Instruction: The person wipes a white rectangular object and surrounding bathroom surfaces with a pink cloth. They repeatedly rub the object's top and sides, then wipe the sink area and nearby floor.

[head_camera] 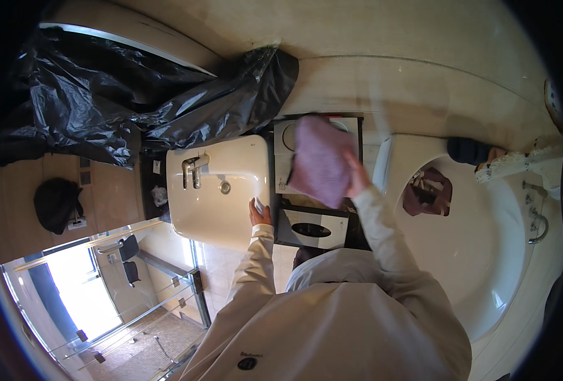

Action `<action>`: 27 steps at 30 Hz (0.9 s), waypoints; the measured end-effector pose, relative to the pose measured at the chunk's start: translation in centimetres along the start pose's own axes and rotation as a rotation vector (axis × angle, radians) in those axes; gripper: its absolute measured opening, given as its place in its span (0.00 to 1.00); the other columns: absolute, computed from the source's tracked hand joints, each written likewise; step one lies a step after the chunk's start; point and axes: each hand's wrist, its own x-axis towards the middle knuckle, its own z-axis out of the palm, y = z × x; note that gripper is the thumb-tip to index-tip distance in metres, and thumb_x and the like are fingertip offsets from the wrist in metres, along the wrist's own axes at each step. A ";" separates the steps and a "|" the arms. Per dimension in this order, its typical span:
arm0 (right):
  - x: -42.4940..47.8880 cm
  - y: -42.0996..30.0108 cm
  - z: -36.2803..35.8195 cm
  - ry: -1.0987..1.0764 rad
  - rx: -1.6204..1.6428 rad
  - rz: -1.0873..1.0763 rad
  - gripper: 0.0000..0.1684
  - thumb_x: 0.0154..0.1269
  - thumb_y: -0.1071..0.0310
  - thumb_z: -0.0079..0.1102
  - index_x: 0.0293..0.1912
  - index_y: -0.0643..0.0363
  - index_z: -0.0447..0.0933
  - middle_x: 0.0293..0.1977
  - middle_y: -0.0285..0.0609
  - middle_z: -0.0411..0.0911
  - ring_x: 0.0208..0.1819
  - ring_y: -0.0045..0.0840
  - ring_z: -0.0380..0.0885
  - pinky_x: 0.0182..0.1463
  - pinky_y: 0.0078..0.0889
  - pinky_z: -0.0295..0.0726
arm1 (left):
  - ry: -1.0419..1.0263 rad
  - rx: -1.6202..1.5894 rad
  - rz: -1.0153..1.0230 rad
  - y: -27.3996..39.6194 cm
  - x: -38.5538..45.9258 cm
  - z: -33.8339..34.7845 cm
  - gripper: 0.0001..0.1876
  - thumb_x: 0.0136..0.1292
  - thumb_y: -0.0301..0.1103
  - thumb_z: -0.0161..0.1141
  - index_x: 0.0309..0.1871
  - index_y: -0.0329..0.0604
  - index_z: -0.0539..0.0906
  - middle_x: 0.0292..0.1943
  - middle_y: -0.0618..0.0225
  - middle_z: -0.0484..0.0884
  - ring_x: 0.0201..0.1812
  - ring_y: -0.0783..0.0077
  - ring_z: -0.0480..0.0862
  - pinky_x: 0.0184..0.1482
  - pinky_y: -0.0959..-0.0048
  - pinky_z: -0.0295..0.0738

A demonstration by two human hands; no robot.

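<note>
My right hand grips the edge of a mauve cloth, which is blurred and held over the boxes on the dark counter beside the sink. At the near right rim of the white washbasin, my left hand has its fingers around a small pale object; what it is cannot be told. A chrome faucet stands on the basin's far side, left of the drain.
Black plastic sheeting hangs at the upper left. A tissue box sits below the cloth. To the right is a white bathtub with a mauve item in it. Glass shower panels stand at the lower left.
</note>
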 end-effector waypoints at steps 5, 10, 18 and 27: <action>-7.0 -9.3 0.0 -0.111 -0.073 -0.376 0.32 0.66 0.54 0.58 0.63 0.62 0.64 0.58 0.44 0.72 0.60 0.32 0.71 0.66 0.37 0.67 | 0.084 0.181 0.137 -0.1 -1.5 2.0 0.36 0.56 0.39 0.62 0.67 0.34 0.62 0.63 0.46 0.69 0.65 0.48 0.67 0.68 0.58 0.57; -1.8 -4.2 5.1 0.493 -1.798 -0.736 0.37 0.61 0.55 0.58 0.65 0.66 0.62 0.66 0.56 0.59 0.68 0.47 0.56 0.70 0.37 0.56 | 0.208 0.494 -0.036 2.9 -2.4 5.1 0.42 0.61 0.51 0.58 0.71 0.33 0.56 0.68 0.40 0.59 0.68 0.42 0.59 0.69 0.53 0.53; 8.0 10.0 5.4 -0.039 -2.072 -0.955 0.31 0.55 0.56 0.61 0.59 0.56 0.74 0.71 0.45 0.52 0.73 0.46 0.46 0.71 0.58 0.43 | 0.050 0.311 0.122 0.4 -2.5 2.0 0.42 0.63 0.53 0.57 0.72 0.35 0.55 0.67 0.39 0.59 0.68 0.41 0.59 0.69 0.52 0.54; 5.2 -2.2 -3.1 0.132 -2.324 -1.016 0.32 0.52 0.62 0.63 0.58 0.59 0.74 0.70 0.47 0.55 0.72 0.48 0.49 0.73 0.52 0.46 | 0.217 0.541 0.026 3.8 -1.4 2.1 0.33 0.59 0.57 0.60 0.58 0.40 0.72 0.46 0.53 0.73 0.48 0.48 0.72 0.49 0.51 0.68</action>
